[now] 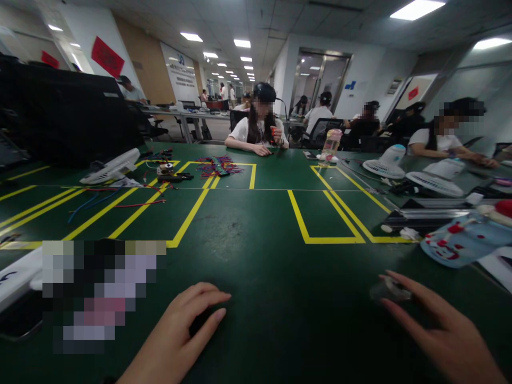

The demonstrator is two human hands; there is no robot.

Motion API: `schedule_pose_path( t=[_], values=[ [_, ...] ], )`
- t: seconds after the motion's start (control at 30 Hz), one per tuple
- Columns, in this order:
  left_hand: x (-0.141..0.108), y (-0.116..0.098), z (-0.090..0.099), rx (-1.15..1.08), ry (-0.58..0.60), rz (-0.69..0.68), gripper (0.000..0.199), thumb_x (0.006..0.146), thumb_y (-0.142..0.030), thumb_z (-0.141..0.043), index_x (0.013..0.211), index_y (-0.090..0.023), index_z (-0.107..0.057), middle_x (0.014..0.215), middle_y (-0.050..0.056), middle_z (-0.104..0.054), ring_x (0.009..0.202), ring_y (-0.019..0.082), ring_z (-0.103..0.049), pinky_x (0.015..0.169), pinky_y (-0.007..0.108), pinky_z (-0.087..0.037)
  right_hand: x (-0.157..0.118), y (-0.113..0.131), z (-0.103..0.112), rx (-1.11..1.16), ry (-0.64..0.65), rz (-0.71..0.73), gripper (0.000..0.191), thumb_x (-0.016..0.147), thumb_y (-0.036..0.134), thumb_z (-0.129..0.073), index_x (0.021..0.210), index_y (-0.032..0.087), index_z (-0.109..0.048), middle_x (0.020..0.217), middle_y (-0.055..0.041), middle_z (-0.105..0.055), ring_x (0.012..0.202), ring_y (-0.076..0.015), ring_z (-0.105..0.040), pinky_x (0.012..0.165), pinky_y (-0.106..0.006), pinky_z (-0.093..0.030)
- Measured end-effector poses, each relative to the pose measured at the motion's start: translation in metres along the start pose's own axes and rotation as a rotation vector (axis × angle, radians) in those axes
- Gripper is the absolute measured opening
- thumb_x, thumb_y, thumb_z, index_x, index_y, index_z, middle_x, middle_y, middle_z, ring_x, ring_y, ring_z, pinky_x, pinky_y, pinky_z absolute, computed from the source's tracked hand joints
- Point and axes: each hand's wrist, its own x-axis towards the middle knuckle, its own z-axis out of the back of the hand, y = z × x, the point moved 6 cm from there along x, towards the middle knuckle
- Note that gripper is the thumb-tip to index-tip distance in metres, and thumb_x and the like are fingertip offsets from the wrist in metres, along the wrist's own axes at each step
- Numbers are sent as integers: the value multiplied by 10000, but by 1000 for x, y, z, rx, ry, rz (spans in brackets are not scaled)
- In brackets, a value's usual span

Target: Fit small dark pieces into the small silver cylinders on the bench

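My left hand (186, 322) rests at the green table's near side, its thumb and fingers apart with nothing between them. On the right, my right hand (438, 322) has thumb and fingers closed around a small clear, greyish object (388, 290). That object is blurred, and I cannot make out its kind. It is at or just above the green tabletop (276, 277). A light blue bag-like thing with red and white figures (460, 242) lies beyond my right hand.
Yellow tape (334, 240) marks the table. Wire bundles (218, 166) and loose wires (94, 200) lie at the far left. White fans (384, 166), metal profiles (432, 208) and a pink-capped bottle (332, 143) stand right. A person (260, 125) sits opposite.
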Motion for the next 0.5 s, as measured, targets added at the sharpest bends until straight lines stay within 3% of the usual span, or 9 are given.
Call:
schedule_pose_path(
  t=[0.1,0.2,0.3,0.4,0.5],
  values=[
    [11,-38,-12,-93,68,-70,257,916,-293,-526,1153,-312,-623,1180,41,-605,1098,229,-574,965,395,-465,12,105,-45,201,231,252,424,845,312,-587,1255,311,-484,1190,-3,-586,1052,-135,-587,885,-266,-524],
    [24,-70,-17,-226,57,-113,279,907,-246,-556,1175,-295,-615,1133,41,-621,1047,204,-586,931,351,-477,17,173,-84,389,408,330,450,854,236,-554,1284,305,-443,1239,3,-547,1127,-111,-532,980,-267,-467],
    [33,-82,-19,-302,19,-136,258,903,-206,-569,1136,-279,-653,1019,28,-647,956,181,-607,851,304,-495,19,187,-110,479,430,245,555,830,231,-573,1344,271,-367,1257,-25,-529,1156,-134,-509,1027,-327,-426],
    [39,-80,-22,-323,-19,-118,222,903,-199,-574,1069,-284,-695,978,14,-648,921,169,-613,819,287,-493,18,175,-125,523,443,128,640,811,245,-600,1375,240,-297,1208,-44,-551,1127,-150,-522,1032,-366,-411],
    [42,-79,-26,-352,-38,-124,209,887,-173,-592,1017,-280,-715,1005,12,-643,944,168,-609,839,284,-485,17,166,-130,530,429,129,632,799,259,-618,1353,243,-315,1189,-43,-554,1104,-152,-528,1007,-361,-423]
  ],
)
